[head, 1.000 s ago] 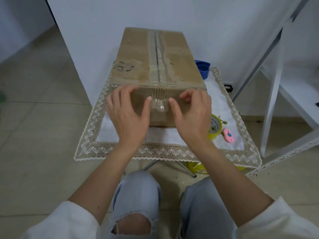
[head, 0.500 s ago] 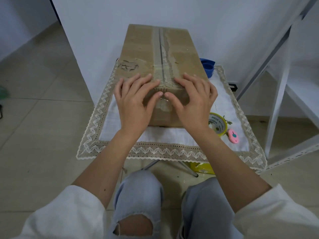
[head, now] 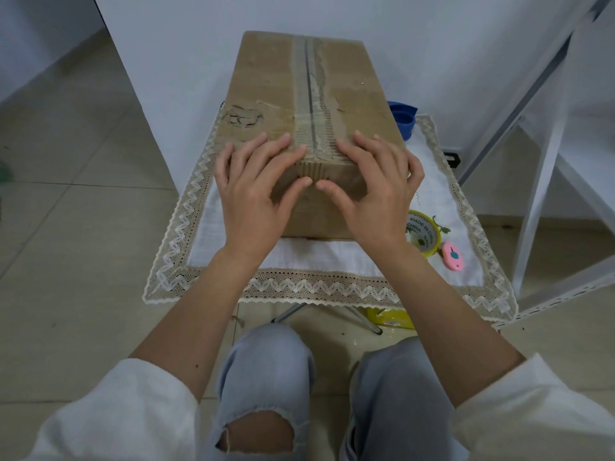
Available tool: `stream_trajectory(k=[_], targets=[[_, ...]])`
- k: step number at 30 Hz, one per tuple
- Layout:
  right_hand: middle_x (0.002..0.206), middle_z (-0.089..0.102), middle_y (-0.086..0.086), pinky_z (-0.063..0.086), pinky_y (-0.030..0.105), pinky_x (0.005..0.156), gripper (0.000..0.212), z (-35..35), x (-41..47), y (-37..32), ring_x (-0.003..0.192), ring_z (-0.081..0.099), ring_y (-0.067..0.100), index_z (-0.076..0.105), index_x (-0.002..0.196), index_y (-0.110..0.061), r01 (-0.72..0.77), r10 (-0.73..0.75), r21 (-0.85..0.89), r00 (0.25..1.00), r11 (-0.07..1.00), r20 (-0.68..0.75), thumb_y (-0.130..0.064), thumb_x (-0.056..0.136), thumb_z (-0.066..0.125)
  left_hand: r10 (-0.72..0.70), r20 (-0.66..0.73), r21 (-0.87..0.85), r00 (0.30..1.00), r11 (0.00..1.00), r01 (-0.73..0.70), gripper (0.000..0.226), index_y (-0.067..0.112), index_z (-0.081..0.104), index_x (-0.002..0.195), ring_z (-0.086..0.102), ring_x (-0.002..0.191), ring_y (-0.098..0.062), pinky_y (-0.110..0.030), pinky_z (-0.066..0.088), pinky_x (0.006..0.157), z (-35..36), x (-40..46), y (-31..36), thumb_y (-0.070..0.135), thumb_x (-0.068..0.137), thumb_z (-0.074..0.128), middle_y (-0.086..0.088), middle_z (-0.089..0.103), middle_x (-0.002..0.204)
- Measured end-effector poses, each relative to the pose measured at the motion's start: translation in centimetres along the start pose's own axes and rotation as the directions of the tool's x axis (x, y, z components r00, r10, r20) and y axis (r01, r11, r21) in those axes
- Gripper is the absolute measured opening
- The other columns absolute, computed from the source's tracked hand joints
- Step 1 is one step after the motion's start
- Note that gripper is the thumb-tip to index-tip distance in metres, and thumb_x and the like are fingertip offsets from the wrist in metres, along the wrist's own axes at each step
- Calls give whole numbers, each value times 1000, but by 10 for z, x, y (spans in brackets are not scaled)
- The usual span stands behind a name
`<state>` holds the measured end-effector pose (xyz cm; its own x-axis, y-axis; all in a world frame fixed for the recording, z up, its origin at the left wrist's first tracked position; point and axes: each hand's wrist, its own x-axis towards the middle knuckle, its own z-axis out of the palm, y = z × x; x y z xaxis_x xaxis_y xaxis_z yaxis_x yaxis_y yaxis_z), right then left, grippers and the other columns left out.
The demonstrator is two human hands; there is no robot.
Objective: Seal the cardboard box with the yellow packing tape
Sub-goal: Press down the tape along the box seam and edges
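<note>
A long brown cardboard box (head: 266,81) lies on a small table, its flaps closed and a strip of clear tape running along the centre seam. My left hand (head: 256,188) and my right hand (head: 376,188) lie flat over the box's near top edge, fingers spread on the top face either side of the seam, thumbs almost touching on the near end face. Neither hand holds anything. The yellow packing tape roll (head: 423,234) lies on the cloth just right of my right wrist, partly hidden by it.
A white lace-edged cloth (head: 233,274) covers the table. A pink utility knife (head: 452,256) lies beside the tape roll. A blue cup (head: 403,116) stands behind the box's right side. A white metal frame (head: 539,181) stands at right. My knees are below the table edge.
Both hands slid up from the box's near end face onto the top edge, fingers now spread on the top. The view shifted slightly.
</note>
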<state>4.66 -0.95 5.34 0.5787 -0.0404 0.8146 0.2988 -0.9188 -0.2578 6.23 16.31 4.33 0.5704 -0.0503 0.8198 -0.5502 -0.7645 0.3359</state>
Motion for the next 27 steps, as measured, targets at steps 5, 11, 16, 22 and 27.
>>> stream_trajectory(k=[5,11,16,22,27], targets=[[130,63,-1,28,44,107,57,0,-2,3,126,53,20,66,122,-22,30,-30,-28,999,999,15,-58,78,72,36,19,34,999,999,-37,35,28,67,121,50,129,-17,-39,15,116,-1,-1,-4,43,90,68,9,62,132],[137,58,0,25,45,112,59,-1,-3,5,132,48,21,61,130,-22,70,-66,-83,996,994,57,-58,83,67,45,39,42,998,998,-47,36,29,66,122,50,129,-17,-42,18,115,-2,0,-4,45,90,67,10,62,132],[147,50,8,24,51,116,46,-9,-16,3,140,40,24,57,136,-16,208,-208,-132,978,969,14,-35,95,63,75,92,73,993,994,-82,42,29,62,129,46,132,-18,-43,16,115,-5,-2,-9,46,91,65,9,57,138],[150,43,10,20,49,120,44,-2,-37,7,143,36,26,48,141,-8,474,-443,-110,868,874,223,-20,100,56,105,152,51,983,992,-114,48,29,56,135,43,135,-19,-41,12,116,-9,-1,-13,39,89,66,9,53,142],[159,25,9,9,47,123,57,9,-50,6,149,15,22,30,150,-9,452,-373,-157,852,878,367,-29,101,50,106,166,42,980,993,-115,49,30,55,136,41,135,-17,-40,11,116,-11,-1,-13,34,89,67,8,53,143]])
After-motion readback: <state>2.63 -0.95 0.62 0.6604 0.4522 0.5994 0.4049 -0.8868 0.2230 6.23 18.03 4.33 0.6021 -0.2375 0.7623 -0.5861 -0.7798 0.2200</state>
